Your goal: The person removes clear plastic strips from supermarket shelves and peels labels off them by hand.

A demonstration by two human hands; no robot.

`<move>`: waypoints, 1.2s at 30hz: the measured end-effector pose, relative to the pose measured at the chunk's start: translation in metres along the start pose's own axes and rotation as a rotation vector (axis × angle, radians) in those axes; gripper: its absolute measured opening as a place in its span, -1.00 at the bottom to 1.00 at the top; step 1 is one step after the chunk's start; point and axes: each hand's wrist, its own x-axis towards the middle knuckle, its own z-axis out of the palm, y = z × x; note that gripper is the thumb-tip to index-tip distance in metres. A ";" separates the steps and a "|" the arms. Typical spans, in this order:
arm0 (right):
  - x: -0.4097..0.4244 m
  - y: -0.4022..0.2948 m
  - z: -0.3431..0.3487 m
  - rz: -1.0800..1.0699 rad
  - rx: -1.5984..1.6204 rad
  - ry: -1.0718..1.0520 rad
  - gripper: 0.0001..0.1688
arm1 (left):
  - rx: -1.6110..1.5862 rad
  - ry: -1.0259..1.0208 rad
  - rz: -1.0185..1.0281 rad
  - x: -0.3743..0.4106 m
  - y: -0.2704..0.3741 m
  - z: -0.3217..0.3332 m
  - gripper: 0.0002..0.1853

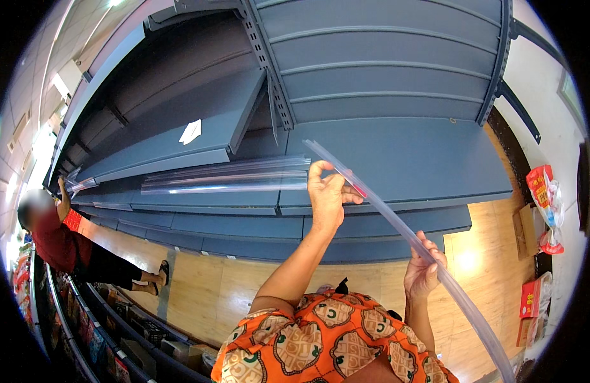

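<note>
My left hand [327, 196] is at the upper part of a long clear plastic strip [395, 215], thumb and forefinger curled together, with a small red piece [358, 187] by its fingers. My right hand [425, 268] grips the same strip lower down. The strip slants from above the shelf to the bottom right and seems to be made of more than one layer. Beside my left hand, a stack of clear plastic strips [223, 177] lies along the grey metal shelf [395, 158].
A slip of white paper [190, 132] lies on a raised shelf. At the far left a person in dark red [60, 244] stands by the shelving. Stocked shelves [108, 335] run behind. Cartons [524, 232] and red packages [529, 299] stand by the right wall.
</note>
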 end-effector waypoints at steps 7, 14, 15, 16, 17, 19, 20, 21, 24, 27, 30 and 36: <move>0.002 0.001 -0.002 -0.014 -0.022 -0.029 -0.75 | 0.055 0.007 0.070 0.000 -0.004 0.003 -0.79; 0.008 -0.001 -0.012 -0.013 -0.107 -0.024 -0.73 | 0.172 -0.050 -0.037 0.007 -0.009 -0.007 -0.90; 0.010 -0.004 -0.017 -0.024 -0.155 -0.028 -0.72 | 0.204 -0.057 -0.075 0.008 -0.008 -0.010 -0.90; 0.012 -0.006 -0.022 -0.031 -0.190 -0.040 -0.71 | 0.254 -0.067 -0.113 0.007 -0.007 -0.013 -0.91; 0.015 -0.009 -0.026 -0.037 -0.224 -0.053 -0.70 | 0.304 -0.073 -0.151 0.005 -0.010 -0.015 -0.92; 0.021 -0.021 -0.034 -0.025 -0.231 -0.008 -0.70 | 0.387 -0.058 -0.208 0.004 -0.015 -0.015 -0.93; 0.024 -0.025 -0.035 -0.022 -0.251 -0.022 -0.70 | 0.458 -0.050 -0.204 0.004 -0.015 -0.016 -0.93; 0.026 -0.031 -0.037 -0.023 -0.282 -0.032 -0.70 | 0.523 -0.050 -0.208 0.005 -0.016 -0.017 -0.93; 0.030 -0.041 -0.045 -0.004 -0.367 -0.034 -0.70 | 0.546 -0.067 -0.152 0.008 -0.003 -0.029 -0.91; 0.029 -0.056 -0.069 0.035 -0.480 0.050 -0.65 | 0.476 -0.110 0.134 -0.005 0.040 -0.021 -0.90; 0.029 -0.066 -0.086 0.034 -0.585 0.082 -0.59 | 0.823 0.086 0.839 -0.003 0.111 -0.029 -0.89; 0.035 -0.054 -0.072 0.110 -0.443 0.191 -0.66 | 1.701 0.855 1.252 0.065 0.209 -0.114 -0.93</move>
